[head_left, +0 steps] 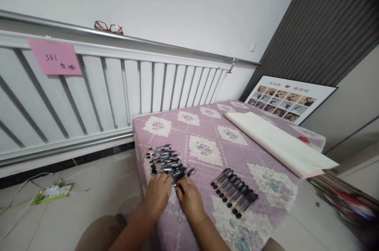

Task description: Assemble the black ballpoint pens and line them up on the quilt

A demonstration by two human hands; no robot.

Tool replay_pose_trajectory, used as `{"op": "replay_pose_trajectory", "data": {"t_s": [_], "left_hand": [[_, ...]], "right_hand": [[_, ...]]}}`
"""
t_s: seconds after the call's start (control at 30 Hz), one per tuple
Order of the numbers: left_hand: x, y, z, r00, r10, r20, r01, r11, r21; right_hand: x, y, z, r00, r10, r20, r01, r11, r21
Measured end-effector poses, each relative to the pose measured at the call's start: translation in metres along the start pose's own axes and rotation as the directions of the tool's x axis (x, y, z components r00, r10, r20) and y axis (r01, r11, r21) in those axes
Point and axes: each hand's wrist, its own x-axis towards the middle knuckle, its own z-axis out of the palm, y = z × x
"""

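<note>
A loose pile of clear pens with black caps lies near the left edge of the purple flowered bed cover. At the near side of this pile, my left hand has its fingers curled in. My right hand is close beside it, thumb and fingers pinched together. Between the fingertips shows a short pale and dark end of a pen; most of it is hidden by the hands. One short black piece lies just beyond my right hand. Further right, several pens lie side by side in a slanting row.
A rolled cream sheet lies across the cover's right side. Behind it leans a photo board. A white radiator runs along the wall, with glasses above. On the floor at left is a green-edged power strip with cables.
</note>
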Motion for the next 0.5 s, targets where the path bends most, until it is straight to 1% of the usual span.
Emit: {"op": "replay_pose_trajectory", "data": {"t_s": [0.1,0.27,0.37,0.5], "left_hand": [[0.0058,-0.0019,0.0027,0.999,-0.017,0.04,0.017,1.0,0.008],[0.0083,-0.0033,0.0051,0.996,-0.059,0.072,0.059,0.998,-0.003],[0.009,-0.0054,0.004,0.994,-0.063,0.093,0.066,0.997,-0.028],[0.0096,-0.0076,0.0046,0.992,-0.062,0.106,0.069,0.996,-0.055]], "right_hand": [[0.0,0.0004,0.003,0.999,0.023,0.025,-0.022,0.997,-0.074],[0.0032,-0.0003,0.0047,0.996,0.072,0.049,-0.063,0.983,-0.172],[0.0034,-0.0009,0.0053,0.995,0.079,0.055,-0.067,0.977,-0.201],[0.0015,-0.0007,0.0052,0.995,0.068,0.071,-0.053,0.979,-0.195]]}}
